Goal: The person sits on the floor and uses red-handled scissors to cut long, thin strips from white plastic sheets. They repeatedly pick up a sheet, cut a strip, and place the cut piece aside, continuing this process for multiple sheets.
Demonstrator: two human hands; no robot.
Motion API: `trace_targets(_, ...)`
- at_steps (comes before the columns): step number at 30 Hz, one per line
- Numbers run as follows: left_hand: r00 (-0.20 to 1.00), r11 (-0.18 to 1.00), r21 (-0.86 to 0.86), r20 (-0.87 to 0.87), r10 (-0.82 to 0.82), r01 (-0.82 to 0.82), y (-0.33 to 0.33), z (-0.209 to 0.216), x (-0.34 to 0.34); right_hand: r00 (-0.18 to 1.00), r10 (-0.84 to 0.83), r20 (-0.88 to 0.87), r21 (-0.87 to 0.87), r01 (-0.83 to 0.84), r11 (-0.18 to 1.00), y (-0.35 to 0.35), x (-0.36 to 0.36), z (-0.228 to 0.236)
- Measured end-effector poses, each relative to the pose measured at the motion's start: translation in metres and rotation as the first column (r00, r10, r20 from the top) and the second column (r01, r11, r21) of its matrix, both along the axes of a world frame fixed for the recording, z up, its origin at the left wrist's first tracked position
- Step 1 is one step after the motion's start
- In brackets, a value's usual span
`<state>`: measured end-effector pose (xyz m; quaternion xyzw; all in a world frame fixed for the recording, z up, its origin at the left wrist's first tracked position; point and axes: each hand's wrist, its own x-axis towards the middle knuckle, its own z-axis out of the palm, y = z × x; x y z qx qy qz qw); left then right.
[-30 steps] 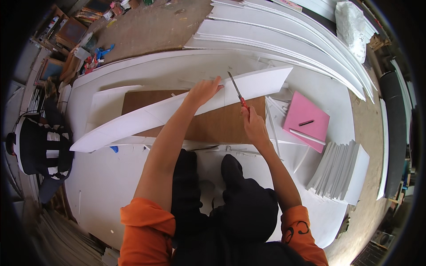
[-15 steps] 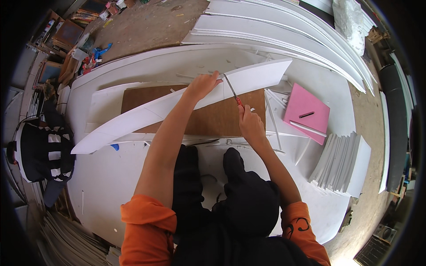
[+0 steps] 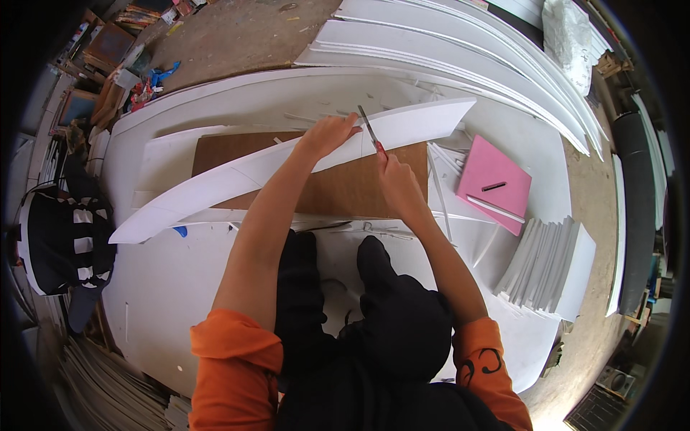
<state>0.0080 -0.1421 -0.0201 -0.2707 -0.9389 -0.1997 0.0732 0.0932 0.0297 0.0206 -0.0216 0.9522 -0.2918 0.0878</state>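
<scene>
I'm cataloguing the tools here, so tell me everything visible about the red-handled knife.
The red-handled knife has a long, narrow blade that looks like grey metal and a red handle partly hidden in the right hand. It points forward and slightly left, its blade crossing the curved white board just right of the left hand, tip past the far edge. Whether blade and board touch is unclear.

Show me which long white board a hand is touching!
The white board slanting across the brown board: the left hand touches it. The long white boards layered at the picture's top right have no hand on them.
</scene>
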Motion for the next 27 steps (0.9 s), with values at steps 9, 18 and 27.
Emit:
trace_targets(9,0.998,1.0,0.002,-0.061,-0.003,0.003,0.004,-0.003,0.004,0.985,0.099,0.138,-0.006,-0.099,0.995,-0.015,-0.048,0.005)
trace_targets(18,0.994,0.998,0.008,-0.086,0.061,-0.06,0.006,-0.005,0.004,0.992,0.127,0.02,0.164,-0.129,0.978,-0.023,-0.043,0.017)
trace_targets(27,0.995,0.995,0.035,-0.015,0.096,-0.095,0.003,-0.019,-0.004,0.987,0.06,0.152,0.15,-0.083,0.985,-0.018,-0.011,0.039)
